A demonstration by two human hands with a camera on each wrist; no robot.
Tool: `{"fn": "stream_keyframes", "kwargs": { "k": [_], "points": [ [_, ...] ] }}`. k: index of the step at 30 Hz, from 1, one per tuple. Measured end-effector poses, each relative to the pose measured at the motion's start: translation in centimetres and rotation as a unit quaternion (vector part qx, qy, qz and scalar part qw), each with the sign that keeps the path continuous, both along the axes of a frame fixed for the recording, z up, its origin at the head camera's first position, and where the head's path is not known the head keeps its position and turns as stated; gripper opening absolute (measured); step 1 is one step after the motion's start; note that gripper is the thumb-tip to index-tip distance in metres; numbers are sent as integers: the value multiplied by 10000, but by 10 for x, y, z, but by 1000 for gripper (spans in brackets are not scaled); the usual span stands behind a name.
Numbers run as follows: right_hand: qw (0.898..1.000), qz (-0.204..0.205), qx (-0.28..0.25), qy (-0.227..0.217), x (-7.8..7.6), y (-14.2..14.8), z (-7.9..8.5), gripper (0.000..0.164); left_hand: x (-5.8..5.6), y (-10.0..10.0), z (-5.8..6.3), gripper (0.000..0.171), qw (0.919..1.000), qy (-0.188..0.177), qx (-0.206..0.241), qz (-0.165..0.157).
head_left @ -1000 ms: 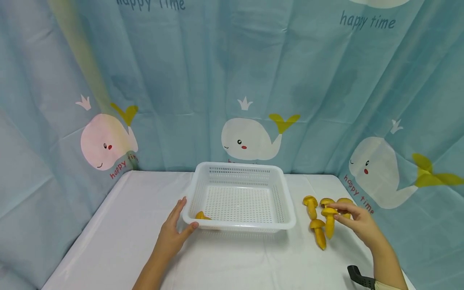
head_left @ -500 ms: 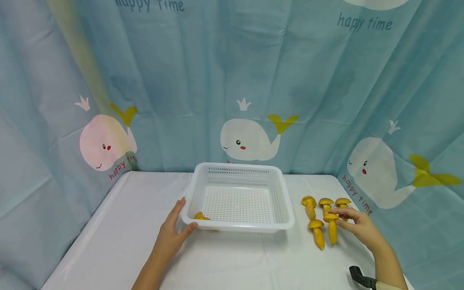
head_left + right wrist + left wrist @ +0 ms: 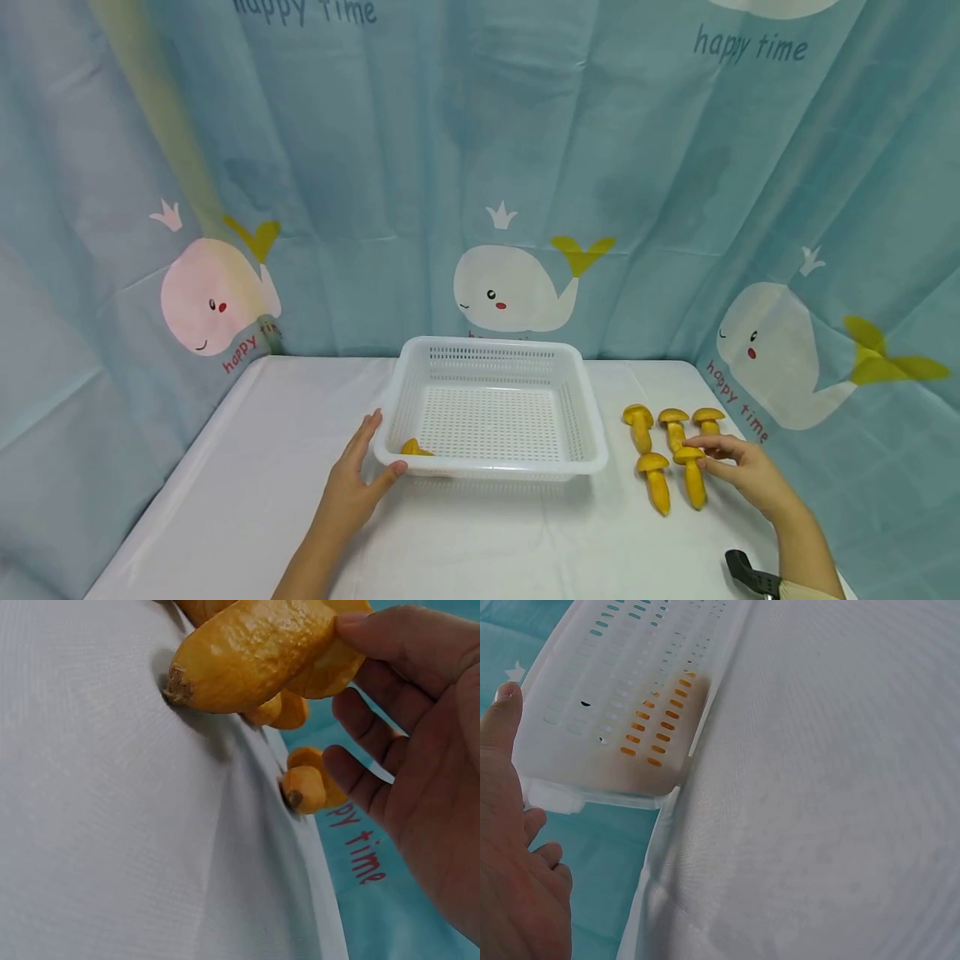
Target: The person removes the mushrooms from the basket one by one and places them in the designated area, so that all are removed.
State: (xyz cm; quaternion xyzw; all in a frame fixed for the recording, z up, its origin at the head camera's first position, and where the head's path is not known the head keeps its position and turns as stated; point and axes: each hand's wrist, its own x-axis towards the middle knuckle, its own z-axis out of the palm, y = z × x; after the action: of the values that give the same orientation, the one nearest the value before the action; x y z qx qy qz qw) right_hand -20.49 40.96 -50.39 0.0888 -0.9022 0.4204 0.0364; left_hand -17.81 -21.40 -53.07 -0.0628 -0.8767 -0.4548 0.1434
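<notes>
A white perforated plastic basket (image 3: 491, 465) stands mid-table, with part of a yellow mushroom (image 3: 414, 447) showing in its near left corner. My left hand (image 3: 351, 485) rests at that corner, thumb on the front rim and straight fingers along the left side. In the left wrist view, orange colour shows through the holes of the basket wall (image 3: 562, 750). On the right, my right hand (image 3: 746, 473) pinches a yellow mushroom (image 3: 694, 485) by its cap between thumb and fingers. Its stem (image 3: 232, 667) points toward me, close over the cloth.
Several more yellow mushrooms lie around the right hand: one at the near left (image 3: 657, 487), and a back row with a left mushroom (image 3: 640, 427), a middle one (image 3: 673, 425) and a right one (image 3: 707, 420). White cloth (image 3: 480, 542) covers the table; a blue whale-print curtain (image 3: 420, 167) hangs behind.
My right hand has moved the pinched mushroom a little to the right and toward me, away from the near left mushroom. The left hand and the basket hold their place.
</notes>
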Motion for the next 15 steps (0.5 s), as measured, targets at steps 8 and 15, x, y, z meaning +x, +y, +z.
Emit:
{"fn": "stream_keyframes", "kwargs": {
  "k": [8,15],
  "points": [
    [9995,-155,161,-214,-2,2,-2,32,-1,0,2,90,10000,60,-41,-6],
    [9982,-244,118,-538,-2,2,-4,36,-1,1,2,90,10000,-35,-6,25]
  ]
}}
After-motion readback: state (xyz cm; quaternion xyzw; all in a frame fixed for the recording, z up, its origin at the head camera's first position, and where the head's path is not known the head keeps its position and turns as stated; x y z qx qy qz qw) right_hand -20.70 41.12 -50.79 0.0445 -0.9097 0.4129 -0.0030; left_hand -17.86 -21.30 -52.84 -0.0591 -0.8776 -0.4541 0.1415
